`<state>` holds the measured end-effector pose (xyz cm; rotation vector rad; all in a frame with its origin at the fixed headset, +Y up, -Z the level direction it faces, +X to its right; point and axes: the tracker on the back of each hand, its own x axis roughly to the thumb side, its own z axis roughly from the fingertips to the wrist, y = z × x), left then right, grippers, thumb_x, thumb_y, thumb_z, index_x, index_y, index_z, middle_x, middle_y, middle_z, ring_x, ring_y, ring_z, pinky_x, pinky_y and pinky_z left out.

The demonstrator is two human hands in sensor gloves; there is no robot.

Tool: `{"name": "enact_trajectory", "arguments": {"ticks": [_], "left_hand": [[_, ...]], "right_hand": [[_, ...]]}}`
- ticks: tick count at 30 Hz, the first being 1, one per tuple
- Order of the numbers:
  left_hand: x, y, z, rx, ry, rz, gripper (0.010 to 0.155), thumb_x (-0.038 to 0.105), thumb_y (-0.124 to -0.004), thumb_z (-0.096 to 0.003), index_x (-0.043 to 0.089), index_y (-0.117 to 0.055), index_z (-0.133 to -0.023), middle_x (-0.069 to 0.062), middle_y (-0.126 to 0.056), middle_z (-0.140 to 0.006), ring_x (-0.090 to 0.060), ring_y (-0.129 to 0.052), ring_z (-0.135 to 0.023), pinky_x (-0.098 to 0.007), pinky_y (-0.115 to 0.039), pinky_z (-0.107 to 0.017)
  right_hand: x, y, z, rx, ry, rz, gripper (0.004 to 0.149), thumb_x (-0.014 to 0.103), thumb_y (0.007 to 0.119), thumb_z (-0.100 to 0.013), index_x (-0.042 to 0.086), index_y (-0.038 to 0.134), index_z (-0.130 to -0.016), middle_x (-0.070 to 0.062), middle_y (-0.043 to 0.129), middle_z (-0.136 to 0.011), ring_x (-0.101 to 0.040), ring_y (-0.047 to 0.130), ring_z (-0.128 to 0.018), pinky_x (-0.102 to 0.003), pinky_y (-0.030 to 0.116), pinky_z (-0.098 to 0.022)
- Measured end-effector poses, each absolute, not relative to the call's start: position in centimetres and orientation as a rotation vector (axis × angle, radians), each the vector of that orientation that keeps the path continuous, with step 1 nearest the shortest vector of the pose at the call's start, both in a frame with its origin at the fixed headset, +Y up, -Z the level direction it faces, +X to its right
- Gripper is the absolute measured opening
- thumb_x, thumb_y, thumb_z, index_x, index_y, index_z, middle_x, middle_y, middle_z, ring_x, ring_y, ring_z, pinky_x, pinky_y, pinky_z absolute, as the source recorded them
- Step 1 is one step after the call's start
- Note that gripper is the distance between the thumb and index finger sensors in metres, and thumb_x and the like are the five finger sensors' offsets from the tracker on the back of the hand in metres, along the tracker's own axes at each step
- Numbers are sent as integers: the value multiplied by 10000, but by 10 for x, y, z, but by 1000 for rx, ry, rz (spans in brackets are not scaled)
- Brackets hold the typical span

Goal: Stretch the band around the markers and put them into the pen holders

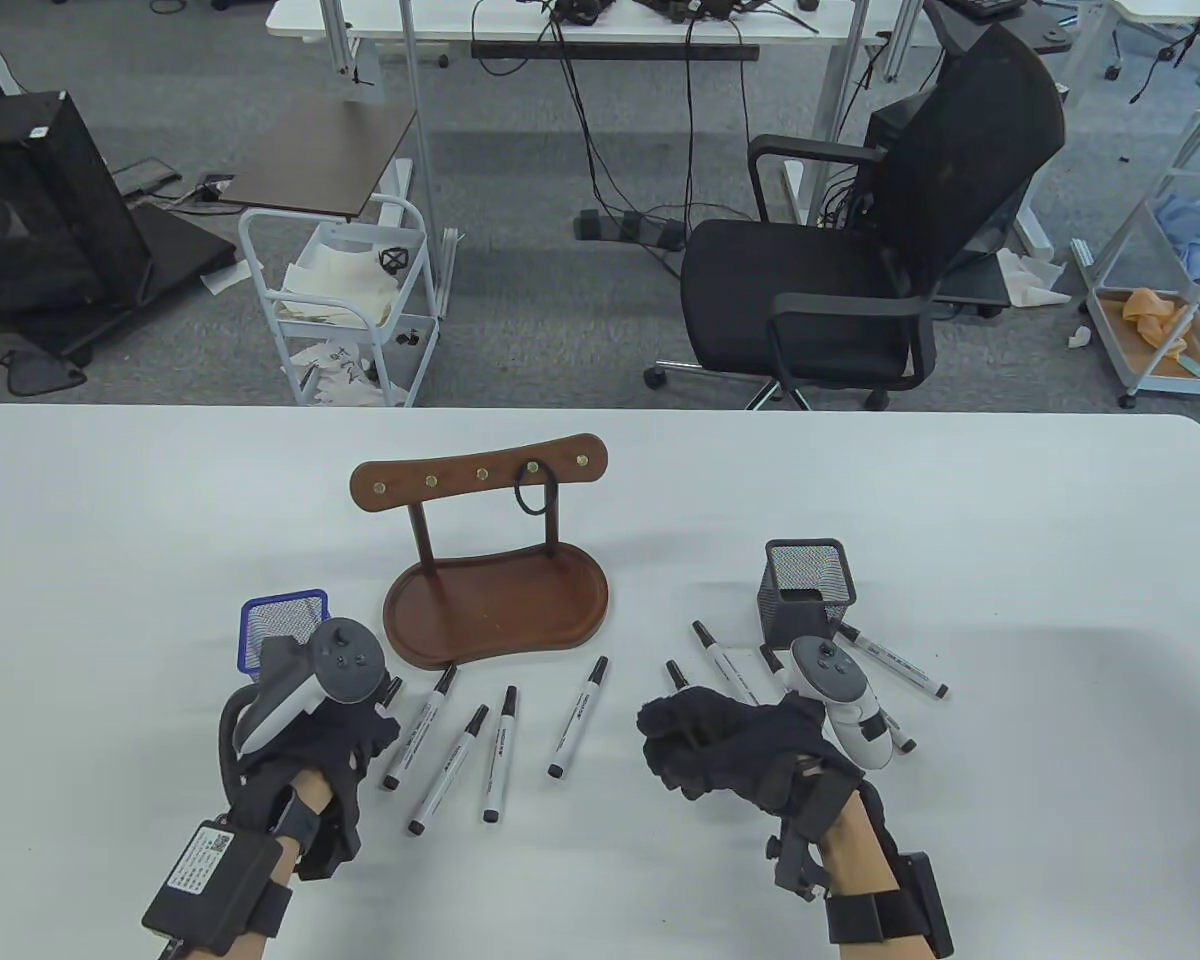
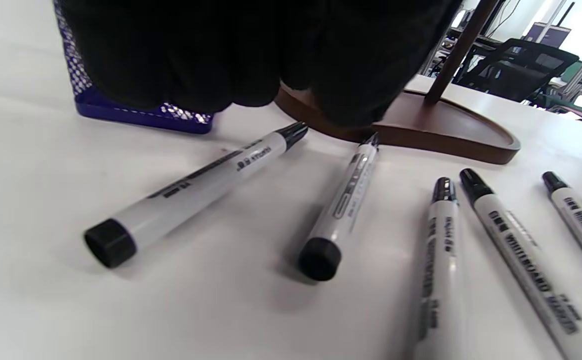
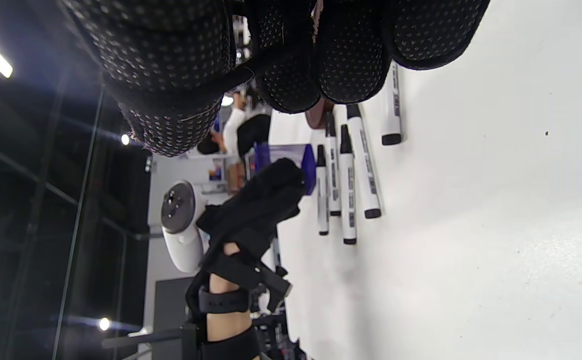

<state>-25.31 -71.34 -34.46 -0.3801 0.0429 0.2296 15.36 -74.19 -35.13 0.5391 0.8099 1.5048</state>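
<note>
My right hand [image 1: 720,745] curling into fist, maybe around something, cannot tell. My left hand [image 1: 335,735] hovering, grip hidden. Markers [image 1: 500,740] lying loose between, risking roll when nudged. Band [image 1: 532,497] hanging far on rack [image 1: 480,480], holders [image 1: 805,590] waiting empty.

The right hand [image 1: 720,745] covers most of one marker [image 1: 676,673]; whether it grips it is unclear. The left hand [image 1: 335,735] hides part of the blue pen holder [image 1: 280,615].

My right hand [image 1: 720,745] is curled round a marker [image 1: 682,690], left hand [image 1: 345,745] beside blue holder [image 1: 282,625]; band [image 1: 532,497] hangs on wood rack [image 1: 480,480].
</note>
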Motion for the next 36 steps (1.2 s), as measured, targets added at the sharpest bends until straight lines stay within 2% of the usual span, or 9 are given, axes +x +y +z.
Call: {"name": "enact_trajectory", "arguments": {"ticks": [3, 6, 11, 16, 26, 27, 28, 29, 36], "left_hand": [[-254, -719, -345, -381, 72, 185, 662, 289, -903, -537, 25, -656, -1092, -507, -741, -1025, -554, -698, -1041, -602, -780, -664], [-254, -725, -346, -385, 97, 144, 658, 287, -909, -534, 6, -672, -1080, -528, -725, -1013, -515, -740, -1013, -579, -793, -656], [-251, -732, -349, -398, 147, 88, 644, 289, -920, -528, -28, -709, -1047, -397, -701, -1074, -454, -814, -943, -549, -804, -644], [-250, -736, -353, -395, 176, 46, 627, 281, -929, -523, -60, -733, -1011, -322, -750, -1025, -379, -875, -881, -525, -820, -623], [-248, -742, -358, -404, 193, -8, 621, 266, -942, -516, -106, -741, -971, -265, -797, -946, -336, -926, -795, -508, -841, -597], [-248, -741, -357, -405, 191, -9, 572, 266, -942, -516, 6, -732, -980, -262, -796, -945, -335, -925, -794, -508, -840, -600], [-248, -741, -357, -408, 190, -6, 573, 264, -940, -518, 3, -727, -981, -261, -794, -943, -334, -924, -793, -511, -835, -603], [-248, -741, -357, -412, 186, -2, 624, 264, -934, -522, -117, -728, -971, -283, -787, -939, -338, -916, -796, -514, -829, -608], [-247, -737, -355, -505, 164, 74, 636, 255, -888, -545, -108, -668, -1020, -277, -788, -964, -365, -904, -800, -556, -800, -610]], "right_hand": [[154, -742, -351, 541, 810, 1506, 567, 323, 965, -469, 300, 721, -980, -98, 871, -941, -405, 822, -810, -587, 690, -616], [153, -742, -351, 544, 810, 1506, 565, 323, 964, -469, 298, 723, -979, -97, 874, -938, -403, 826, -807, -586, 691, -615], [153, -742, -351, 548, 811, 1506, 561, 321, 965, -469, 294, 728, -977, -96, 879, -936, -402, 830, -803, -584, 695, -613], [153, -742, -351, 552, 812, 1505, 557, 321, 964, -470, 292, 732, -975, -96, 881, -932, -400, 834, -799, -583, 698, -612], [153, -742, -351, 554, 816, 1508, 548, 319, 964, -470, 288, 741, -969, -99, 885, -928, -398, 837, -797, -582, 700, -610], [153, -742, -350, 553, 817, 1508, 547, 319, 963, -470, 289, 741, -969, -99, 886, -927, -398, 838, -797, -581, 701, -609], [153, -742, -350, 553, 817, 1508, 546, 318, 963, -471, 287, 742, -969, -100, 887, -926, -399, 838, -796, -582, 701, -609], [153, -742, -350, 554, 818, 1508, 544, 319, 963, -470, 288, 744, -967, -101, 886, -927, -399, 838, -796, -581, 702, -609], [152, -742, -350, 552, 819, 1508, 539, 317, 962, -472, 284, 748, -965, -101, 889, -925, -398, 838, -796, -582, 701, -609]]}}
